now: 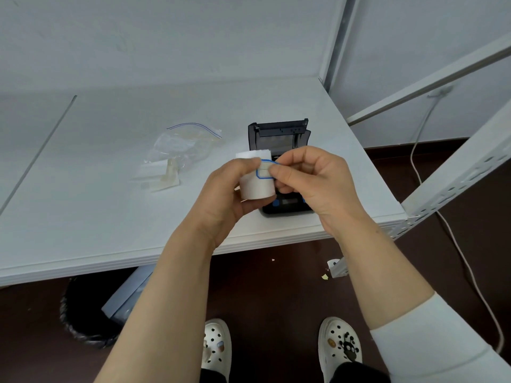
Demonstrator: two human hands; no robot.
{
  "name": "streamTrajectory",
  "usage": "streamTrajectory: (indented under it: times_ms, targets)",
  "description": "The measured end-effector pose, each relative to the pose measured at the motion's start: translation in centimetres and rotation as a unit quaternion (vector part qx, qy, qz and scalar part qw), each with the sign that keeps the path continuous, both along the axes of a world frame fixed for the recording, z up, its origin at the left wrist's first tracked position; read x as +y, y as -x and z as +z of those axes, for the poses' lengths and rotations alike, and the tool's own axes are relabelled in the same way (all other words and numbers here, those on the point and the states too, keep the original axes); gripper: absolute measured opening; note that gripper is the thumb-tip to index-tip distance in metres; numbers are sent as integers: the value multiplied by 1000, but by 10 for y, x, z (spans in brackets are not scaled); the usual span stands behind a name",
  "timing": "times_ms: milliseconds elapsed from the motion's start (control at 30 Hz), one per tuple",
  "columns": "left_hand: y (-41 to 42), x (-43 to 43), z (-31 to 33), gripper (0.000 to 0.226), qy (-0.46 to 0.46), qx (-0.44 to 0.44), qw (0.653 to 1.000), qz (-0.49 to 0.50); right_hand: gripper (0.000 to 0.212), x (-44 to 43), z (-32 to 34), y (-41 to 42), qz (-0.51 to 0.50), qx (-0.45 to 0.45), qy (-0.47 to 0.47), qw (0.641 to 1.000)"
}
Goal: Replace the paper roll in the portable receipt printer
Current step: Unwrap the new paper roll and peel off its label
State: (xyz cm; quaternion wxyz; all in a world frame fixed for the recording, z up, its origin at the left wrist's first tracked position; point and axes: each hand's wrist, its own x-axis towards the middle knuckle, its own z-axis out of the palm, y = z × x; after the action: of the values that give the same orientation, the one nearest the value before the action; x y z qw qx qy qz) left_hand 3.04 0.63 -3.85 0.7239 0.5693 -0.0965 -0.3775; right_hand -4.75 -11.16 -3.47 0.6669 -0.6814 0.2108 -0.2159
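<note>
A white paper roll (255, 186) is held upright in my left hand (224, 194), just above the table's front edge. A blue-edged sticker (264, 171) on the roll's side is pinched between the thumb and forefinger of my right hand (315, 183), and one end of it curls off the paper. Behind both hands sits the black portable receipt printer (279, 136) with its lid standing open. My hands hide its paper bay and most of its front panel.
A clear zip bag (179, 150) with small items lies on the white table (83, 189) to the left of the printer. A white metal rack frame (456, 172) stands at the right. A cable (453, 244) hangs to the floor, and a black bin (83, 313) sits under the table.
</note>
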Motion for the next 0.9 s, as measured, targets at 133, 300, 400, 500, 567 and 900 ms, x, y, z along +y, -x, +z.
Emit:
streamTrajectory:
  times_ms: [133, 300, 400, 500, 567, 900]
  targets:
    - [0, -3, 0, 41, -42, -10, 999, 21, 18, 5, -1, -2, 7, -13, 62, 998]
    - [0, -2, 1, 42, -50, 4, 998, 43, 23, 7, -4, -2, 0, -18, 119, 993]
    - [-1, -1, 0, 38, -53, 4, 997, 49, 22, 9, -5, -2, 7, -24, 126, 992]
    - [-1, -1, 0, 37, -56, 2, 997, 55, 18, 9, -5, -2, 14, -21, 125, 992]
    - [-2, 0, 0, 35, -56, 3, 997, 55, 15, 9, -6, -2, 16, -23, 130, 991]
    - [-5, 2, -1, 42, -51, -12, 997, 56, 26, 12, -7, -5, 20, -45, 129, 990]
